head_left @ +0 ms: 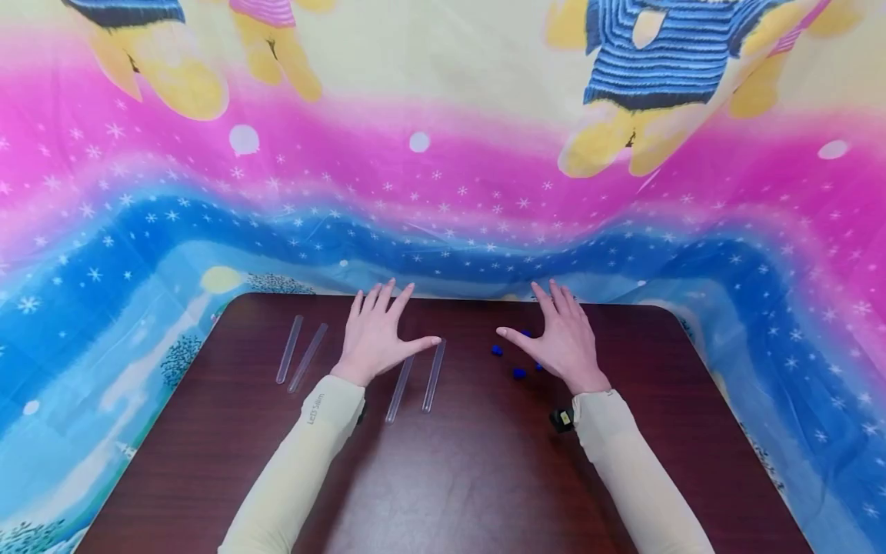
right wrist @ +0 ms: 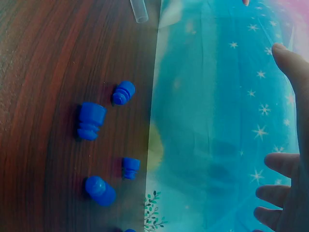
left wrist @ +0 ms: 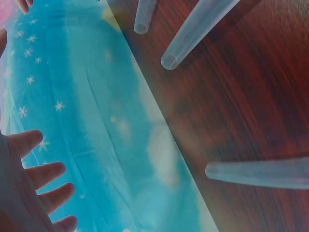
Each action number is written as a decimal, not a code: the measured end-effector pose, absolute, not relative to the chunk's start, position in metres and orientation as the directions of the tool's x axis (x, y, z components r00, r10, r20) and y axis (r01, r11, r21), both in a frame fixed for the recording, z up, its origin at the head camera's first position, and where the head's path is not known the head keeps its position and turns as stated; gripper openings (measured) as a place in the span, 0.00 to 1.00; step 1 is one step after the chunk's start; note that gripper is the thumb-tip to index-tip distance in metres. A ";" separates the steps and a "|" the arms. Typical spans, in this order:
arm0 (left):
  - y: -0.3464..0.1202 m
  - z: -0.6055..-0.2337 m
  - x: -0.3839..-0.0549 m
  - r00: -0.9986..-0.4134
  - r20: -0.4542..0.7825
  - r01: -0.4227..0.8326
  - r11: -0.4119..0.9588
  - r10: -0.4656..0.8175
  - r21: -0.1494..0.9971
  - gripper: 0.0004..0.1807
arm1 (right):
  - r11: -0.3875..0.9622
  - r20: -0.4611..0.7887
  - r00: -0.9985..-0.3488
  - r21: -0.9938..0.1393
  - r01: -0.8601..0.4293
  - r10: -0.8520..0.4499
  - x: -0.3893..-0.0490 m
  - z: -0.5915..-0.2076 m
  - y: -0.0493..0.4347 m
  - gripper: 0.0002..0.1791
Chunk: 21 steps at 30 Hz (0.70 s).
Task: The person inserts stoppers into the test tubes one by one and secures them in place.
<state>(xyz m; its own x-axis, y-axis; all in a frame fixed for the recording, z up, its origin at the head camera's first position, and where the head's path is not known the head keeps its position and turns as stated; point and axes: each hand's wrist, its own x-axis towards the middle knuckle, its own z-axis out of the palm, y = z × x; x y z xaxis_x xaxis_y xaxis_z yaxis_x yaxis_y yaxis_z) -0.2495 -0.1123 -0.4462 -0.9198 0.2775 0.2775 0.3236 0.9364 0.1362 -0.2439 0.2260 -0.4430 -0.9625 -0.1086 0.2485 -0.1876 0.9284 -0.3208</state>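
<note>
My left hand (head_left: 374, 335) is held over the table with its fingers spread and nothing in it. Two clear plastic test tubes (head_left: 289, 350) lie to its left, and a further pair of test tubes (head_left: 434, 377) lies beneath its thumb and to the right. My right hand (head_left: 564, 338), also spread and holding nothing, hovers beside several small blue stoppers (head_left: 519, 374), partly covering some in the head view. The right wrist view shows these ribbed blue stoppers (right wrist: 91, 121) lying loose on the wood. Rounded ends of test tubes (left wrist: 193, 36) appear in the left wrist view.
Both hands are above a dark brown wooden table (head_left: 457, 477) with rounded far corners. A printed cloth (head_left: 443, 223) with snowflakes and cartoon bears hangs behind it and along its sides. A black device (head_left: 562, 419) is strapped at the right wrist.
</note>
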 end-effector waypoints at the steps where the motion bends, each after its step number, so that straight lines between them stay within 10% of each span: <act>1: -0.111 -0.446 -0.249 -0.921 0.273 0.325 0.935 0.279 0.141 0.63 | 0.926 0.251 -0.962 -0.325 -0.191 -0.110 -0.244 -0.443 0.226 0.63; 21: -0.093 -0.463 -0.233 -0.925 0.213 0.360 0.904 0.315 0.229 0.61 | 0.904 0.261 -0.958 -0.371 -0.212 -0.118 -0.239 -0.456 0.217 0.61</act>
<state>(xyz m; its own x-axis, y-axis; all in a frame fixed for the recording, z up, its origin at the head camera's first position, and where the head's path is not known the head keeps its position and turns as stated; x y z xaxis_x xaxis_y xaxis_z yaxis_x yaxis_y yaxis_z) -0.2335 -0.0926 -0.4632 -0.9250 0.3148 0.2129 0.3604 0.9043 0.2289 -0.2390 0.2167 -0.4557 -0.9582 -0.1179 0.2605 -0.2121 0.9040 -0.3712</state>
